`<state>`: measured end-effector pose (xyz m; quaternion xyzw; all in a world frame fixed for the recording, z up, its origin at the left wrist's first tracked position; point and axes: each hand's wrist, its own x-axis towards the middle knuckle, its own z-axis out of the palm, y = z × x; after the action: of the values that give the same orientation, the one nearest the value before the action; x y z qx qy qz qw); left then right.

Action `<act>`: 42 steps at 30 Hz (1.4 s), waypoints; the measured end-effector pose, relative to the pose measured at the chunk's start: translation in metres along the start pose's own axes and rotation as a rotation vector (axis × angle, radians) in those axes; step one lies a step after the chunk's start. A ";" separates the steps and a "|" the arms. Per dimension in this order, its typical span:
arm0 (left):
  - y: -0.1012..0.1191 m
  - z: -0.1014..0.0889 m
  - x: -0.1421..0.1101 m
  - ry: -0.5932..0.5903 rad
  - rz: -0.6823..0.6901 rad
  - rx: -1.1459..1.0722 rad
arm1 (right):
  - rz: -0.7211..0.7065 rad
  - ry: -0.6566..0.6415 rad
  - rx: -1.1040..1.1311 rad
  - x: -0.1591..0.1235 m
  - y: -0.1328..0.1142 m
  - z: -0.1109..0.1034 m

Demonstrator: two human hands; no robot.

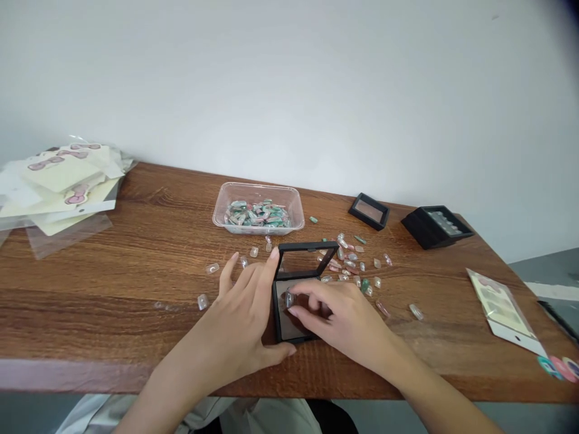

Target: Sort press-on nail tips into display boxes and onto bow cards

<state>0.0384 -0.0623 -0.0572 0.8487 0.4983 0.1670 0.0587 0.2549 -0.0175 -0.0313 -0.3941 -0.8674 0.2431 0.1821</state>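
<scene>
A small black box (281, 330) lies open near the table's front edge, its clear-windowed lid (306, 259) propped upright. My left hand (242, 313) rests against the box's left side, fingers spread, one fingertip touching the lid's corner. My right hand (337, 313) hovers over the box's base, thumb and forefinger pinched on a small clear press-on nail (289, 298). Several loose nails (350, 262) in clear, green and pink lie scattered just beyond the box.
A clear plastic tub (296, 208) of nails stands behind the box. Two more black boxes (368, 211) (435, 226) sit at the back right. Stacked packaging cards (58, 187) lie far left, one packet (500, 307) at the right edge.
</scene>
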 end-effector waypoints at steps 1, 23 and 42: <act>0.000 0.000 0.000 -0.003 0.003 -0.001 | 0.009 -0.003 -0.008 0.002 -0.001 0.001; 0.000 0.001 0.001 0.006 0.014 0.016 | 0.034 -0.066 -0.095 0.011 -0.001 0.008; 0.000 0.001 -0.001 -0.002 0.015 0.011 | 0.009 -0.021 -0.139 0.007 0.004 0.000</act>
<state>0.0380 -0.0626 -0.0581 0.8529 0.4928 0.1638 0.0534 0.2536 -0.0097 -0.0326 -0.4072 -0.8823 0.1872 0.1438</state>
